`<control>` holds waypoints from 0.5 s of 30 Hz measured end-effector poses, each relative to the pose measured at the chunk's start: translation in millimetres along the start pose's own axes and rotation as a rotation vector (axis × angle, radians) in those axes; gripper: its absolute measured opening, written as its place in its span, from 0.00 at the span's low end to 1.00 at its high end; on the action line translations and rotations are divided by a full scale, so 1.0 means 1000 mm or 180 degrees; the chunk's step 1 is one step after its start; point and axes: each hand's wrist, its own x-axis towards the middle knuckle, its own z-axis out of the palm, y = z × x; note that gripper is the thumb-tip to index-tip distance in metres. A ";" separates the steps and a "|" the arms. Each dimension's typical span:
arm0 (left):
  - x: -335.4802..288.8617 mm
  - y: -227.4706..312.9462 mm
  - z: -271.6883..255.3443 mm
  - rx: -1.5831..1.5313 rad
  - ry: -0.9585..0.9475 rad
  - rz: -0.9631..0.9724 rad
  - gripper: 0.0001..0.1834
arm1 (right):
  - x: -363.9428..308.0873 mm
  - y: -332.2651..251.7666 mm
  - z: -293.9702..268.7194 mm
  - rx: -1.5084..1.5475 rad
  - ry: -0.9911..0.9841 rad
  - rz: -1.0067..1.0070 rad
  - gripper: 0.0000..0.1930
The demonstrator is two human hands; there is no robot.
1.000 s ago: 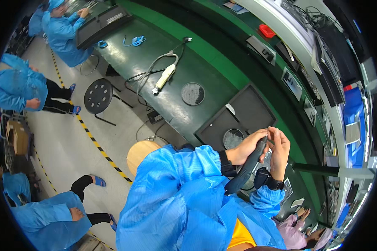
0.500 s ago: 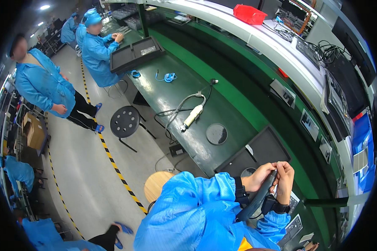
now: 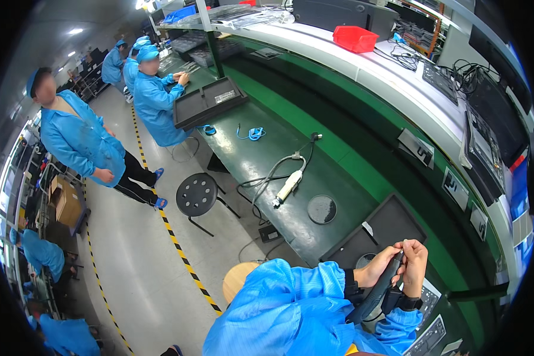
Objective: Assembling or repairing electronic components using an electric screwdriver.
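A dark grey electric screwdriver [image 3: 369, 304] slants between my hands, its narrow end pointing away from me. My left hand [image 3: 375, 270] closes around the front part from the left. From the other side my right hand [image 3: 416, 261] is closed at the tip, fingertips meeting those of the left. Any small part pinched there is too small to make out. Just beyond my hands lies a black tray [image 3: 397, 219], with part of a round dish [image 3: 365, 260] showing beside my left hand.
A cream electric screwdriver [image 3: 288, 188] with its cord and a round dish of small dark pieces [image 3: 322, 209] lie on the green bench [image 3: 279, 130]. A red bin [image 3: 355, 39] sits on the white shelf. Stools [image 3: 199, 194] and co-workers in blue [image 3: 80, 142] are on the left.
The whole view has shifted, with the scene now lower and farther right. My hands stay together at the screwdriver's tip, with only slight finger movement.
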 end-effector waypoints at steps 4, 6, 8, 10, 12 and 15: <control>-0.001 0.002 0.004 0.0069 -0.0077 0.0083 0.18 | -0.001 0.001 0.001 0.0204 0.0017 -0.0016 0.10; -0.003 0.000 0.004 0.0043 -0.0084 0.0054 0.19 | -0.002 0.000 0.004 0.0330 0.0058 -0.0033 0.10; -0.003 -0.001 0.003 0.0094 -0.0019 0.0157 0.21 | -0.003 0.003 0.005 0.0380 0.0171 -0.0070 0.10; -0.001 -0.002 -0.002 0.0146 -0.0012 0.0119 0.21 | -0.007 -0.006 0.005 0.0142 -0.0018 0.0077 0.11; 0.001 -0.006 -0.007 0.0200 -0.0004 0.0055 0.22 | -0.006 -0.002 0.003 0.0180 0.0044 0.0084 0.11; 0.007 -0.007 0.002 0.0262 0.0059 -0.0122 0.25 | -0.011 0.002 -0.008 0.0253 0.0293 0.0094 0.12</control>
